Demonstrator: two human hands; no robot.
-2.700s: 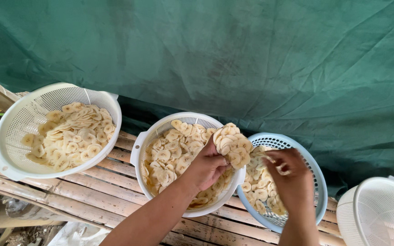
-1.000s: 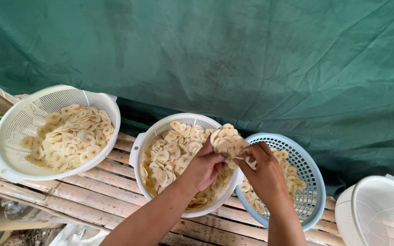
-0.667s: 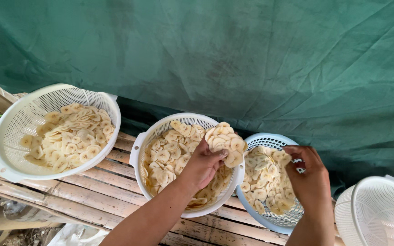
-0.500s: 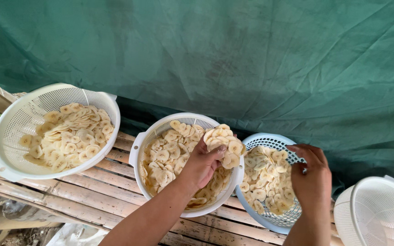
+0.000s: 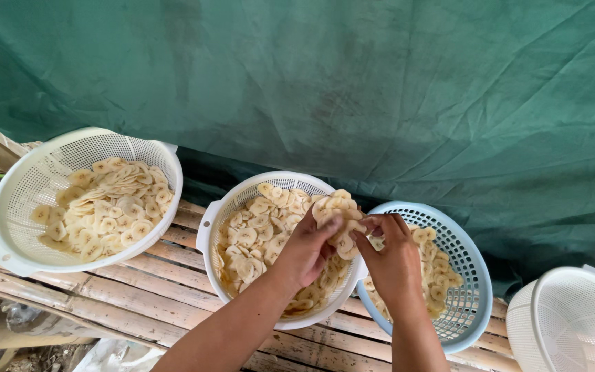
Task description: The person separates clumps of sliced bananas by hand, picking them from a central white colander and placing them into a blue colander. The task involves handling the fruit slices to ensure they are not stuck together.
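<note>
We are holding a clump of pale banana slices (image 5: 337, 215) above the rim between the middle white colander (image 5: 209, 231) and the blue colander (image 5: 473, 275). Our left hand (image 5: 309, 249) is cupping the clump from below, fingers curled around it. Our right hand (image 5: 394, 258) is pinching at its edge with thumb and fingertips. Both colanders, plus another white colander (image 5: 8, 207) of slices at far left, are sitting on a wooden slat bench (image 5: 166, 296) before a green tarp (image 5: 380, 89).

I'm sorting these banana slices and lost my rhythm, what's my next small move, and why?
Probably peel one slice off the clump of slices with your right hand and drop it into the blue basket. Your left hand holds the clump over the middle white basket, and your right fingertips already pinch its edge.
</note>
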